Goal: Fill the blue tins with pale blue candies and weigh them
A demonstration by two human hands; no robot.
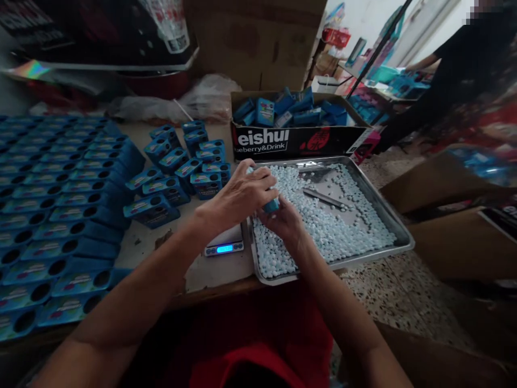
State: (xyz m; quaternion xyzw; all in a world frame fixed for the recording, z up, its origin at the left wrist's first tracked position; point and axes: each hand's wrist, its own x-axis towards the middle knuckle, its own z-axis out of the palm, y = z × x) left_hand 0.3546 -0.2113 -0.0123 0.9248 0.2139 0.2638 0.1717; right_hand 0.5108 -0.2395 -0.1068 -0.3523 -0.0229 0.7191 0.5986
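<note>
Over the left part of a metal tray, my left hand (248,188) curls from above around a small blue box (271,205). My right hand (286,218) grips the same box from below and the right; the fingers hide most of it. Pale blue-white pellets (299,237) are spread across the tray (406,240), with a narrow metal strip or scoop (328,198) lying among them. A digital scale (225,249) with a lit blue display sits just below my left hand, its plate partly covered by my forearm.
Several blue boxes with round openings (161,186) stand loosely left of the scale. Dense rows of similar boxes (64,215) fill the far left. Behind the tray, a black carton (299,141) holds more boxes. Another person (464,70) stands at the upper right, near open cartons (456,242).
</note>
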